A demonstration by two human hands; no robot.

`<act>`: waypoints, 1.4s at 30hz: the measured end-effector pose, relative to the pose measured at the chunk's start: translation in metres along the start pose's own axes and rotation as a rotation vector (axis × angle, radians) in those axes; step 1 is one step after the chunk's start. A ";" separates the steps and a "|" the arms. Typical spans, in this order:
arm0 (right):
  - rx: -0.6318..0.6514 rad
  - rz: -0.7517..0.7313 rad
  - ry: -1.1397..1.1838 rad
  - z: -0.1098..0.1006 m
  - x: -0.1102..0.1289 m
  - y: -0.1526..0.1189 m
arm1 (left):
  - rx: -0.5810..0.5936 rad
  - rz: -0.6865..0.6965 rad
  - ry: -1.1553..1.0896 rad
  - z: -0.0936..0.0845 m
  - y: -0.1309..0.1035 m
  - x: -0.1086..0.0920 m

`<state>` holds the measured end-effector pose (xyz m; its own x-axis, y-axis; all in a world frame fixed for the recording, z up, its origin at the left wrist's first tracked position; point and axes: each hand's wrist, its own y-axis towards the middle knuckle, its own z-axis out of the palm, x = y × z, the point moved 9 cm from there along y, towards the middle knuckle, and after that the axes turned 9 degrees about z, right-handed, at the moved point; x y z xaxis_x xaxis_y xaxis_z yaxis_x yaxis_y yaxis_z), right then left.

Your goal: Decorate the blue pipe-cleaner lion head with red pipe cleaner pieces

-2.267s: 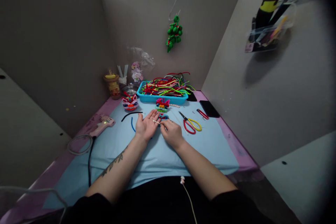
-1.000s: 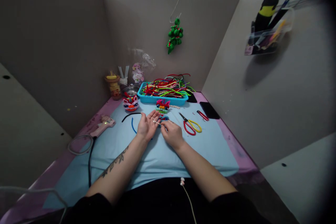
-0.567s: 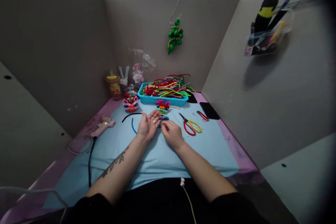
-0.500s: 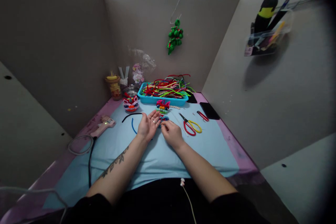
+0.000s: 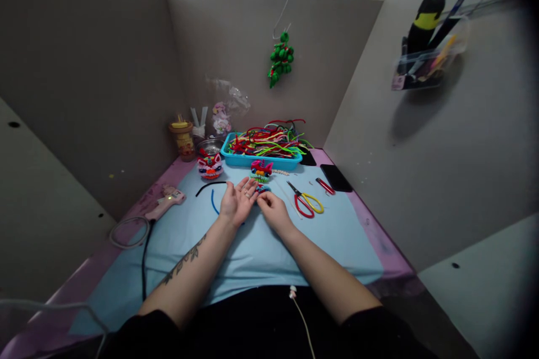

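Observation:
My left hand (image 5: 239, 202) is palm up with its fingers spread, a ring on one finger, and nothing that I can see lies on the palm. Beside its fingertips, my right hand (image 5: 273, 210) is closed in a pinch; what it holds, if anything, is too small to make out. Just beyond both hands sits a red, blue and green fuzzy figure (image 5: 261, 169), with a blue and red piece (image 5: 263, 188) partly hidden behind the fingers. Left of my left hand, a black strip (image 5: 206, 185) and a blue strip (image 5: 214, 201) lie on the light blue cloth (image 5: 337, 235).
Scissors (image 5: 305, 199), a red cutter (image 5: 325, 186) and a black phone (image 5: 336, 178) lie on the right. A blue tray (image 5: 261, 160) of colourful stems stands behind. On the left are a pink lion-like figure (image 5: 209, 167) and a pink glue gun (image 5: 165, 205) with its cable.
My right hand has shifted very slightly left, closer to my left fingertips. My left hand stays nearly still, palm up.

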<state>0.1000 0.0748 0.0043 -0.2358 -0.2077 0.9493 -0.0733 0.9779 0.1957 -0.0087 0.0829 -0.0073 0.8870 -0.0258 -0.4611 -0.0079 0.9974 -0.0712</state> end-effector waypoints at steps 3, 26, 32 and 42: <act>0.072 0.174 0.225 0.004 -0.014 0.004 | -0.021 0.023 0.048 -0.005 0.001 0.001; 0.184 0.332 0.538 0.014 -0.022 0.003 | 0.055 0.230 0.431 -0.006 0.002 -0.006; 0.196 0.311 0.546 0.016 -0.020 0.003 | 0.073 0.191 0.468 -0.006 0.002 -0.001; 0.148 0.262 0.422 0.008 -0.014 0.001 | 0.034 0.171 0.352 -0.010 0.005 -0.005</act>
<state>0.0956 0.0786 -0.0110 0.1443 0.1014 0.9843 -0.2076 0.9757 -0.0701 -0.0181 0.0879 -0.0137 0.6617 0.1255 -0.7392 -0.1216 0.9908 0.0594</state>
